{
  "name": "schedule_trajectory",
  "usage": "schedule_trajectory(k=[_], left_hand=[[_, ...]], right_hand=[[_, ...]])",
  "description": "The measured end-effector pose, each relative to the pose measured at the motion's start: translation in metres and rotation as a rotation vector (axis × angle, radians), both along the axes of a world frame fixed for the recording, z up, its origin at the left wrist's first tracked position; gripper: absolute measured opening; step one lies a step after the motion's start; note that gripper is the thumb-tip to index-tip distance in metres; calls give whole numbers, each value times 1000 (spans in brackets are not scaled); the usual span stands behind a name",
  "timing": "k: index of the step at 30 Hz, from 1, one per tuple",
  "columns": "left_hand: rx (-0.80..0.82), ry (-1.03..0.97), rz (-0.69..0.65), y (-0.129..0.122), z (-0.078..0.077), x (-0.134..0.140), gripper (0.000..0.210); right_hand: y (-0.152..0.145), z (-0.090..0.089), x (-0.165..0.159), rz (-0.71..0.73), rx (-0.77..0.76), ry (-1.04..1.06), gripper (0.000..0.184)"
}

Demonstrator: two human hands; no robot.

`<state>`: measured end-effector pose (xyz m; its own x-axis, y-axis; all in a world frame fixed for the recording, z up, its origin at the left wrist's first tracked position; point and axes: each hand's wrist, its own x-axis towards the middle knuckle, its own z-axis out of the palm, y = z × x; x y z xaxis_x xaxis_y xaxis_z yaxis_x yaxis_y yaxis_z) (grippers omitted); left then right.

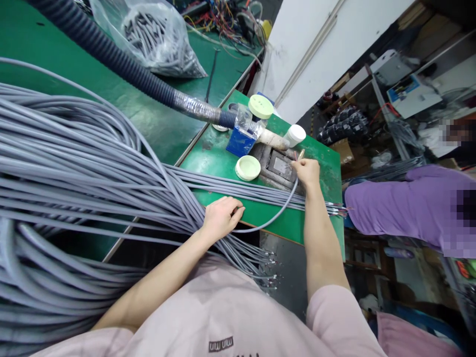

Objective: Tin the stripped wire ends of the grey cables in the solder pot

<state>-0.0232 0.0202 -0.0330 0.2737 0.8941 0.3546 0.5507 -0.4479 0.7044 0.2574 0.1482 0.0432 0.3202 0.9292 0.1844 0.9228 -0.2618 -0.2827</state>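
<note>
My right hand (308, 172) is closed around the end of a grey cable (280, 212), whose bare coloured wires poke out past my fingers. It is just above a grimy block with a square, silvery pot (281, 166), which looks like a solder pot. From my right hand the cable bends down and back toward my left hand (222, 216). That hand lies at the near table edge with its fingers curled; the cable passes close under it, and what the fingers hold is hidden. A row of grey cables (238, 186) crosses the table between my hands and the pot.
A large heap of grey cables (74, 144) covers the left side. A ribbed hose (122, 64) reaches a nozzle over the pot. Around it are a pale green lid (248, 168), a white cup (295, 135) and a blue box (240, 141). A person in a purple top (401, 203) is at right.
</note>
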Motion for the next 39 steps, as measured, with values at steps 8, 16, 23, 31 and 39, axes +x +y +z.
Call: schedule_trajectory(k=[8,16,23,31,39], left_hand=[[-12,-8,6,0,2,0,16],[-271,-808,-47,-11,6,13,14],[-488,-1270,-18,-19,13,42,20],[-370,-1222,-9,-22,19,50,18],[-117,-825,19,-12,19,32,20]], right_hand=[[-73,11,-36,226,236,520,30],[-130,-9,-105,227,226,1123,28],[-150,-29,-134,206,108,1356,30],[-158,-33,-134,191,119,1389,34],[-183,-43,-137,198,50,1597,24]])
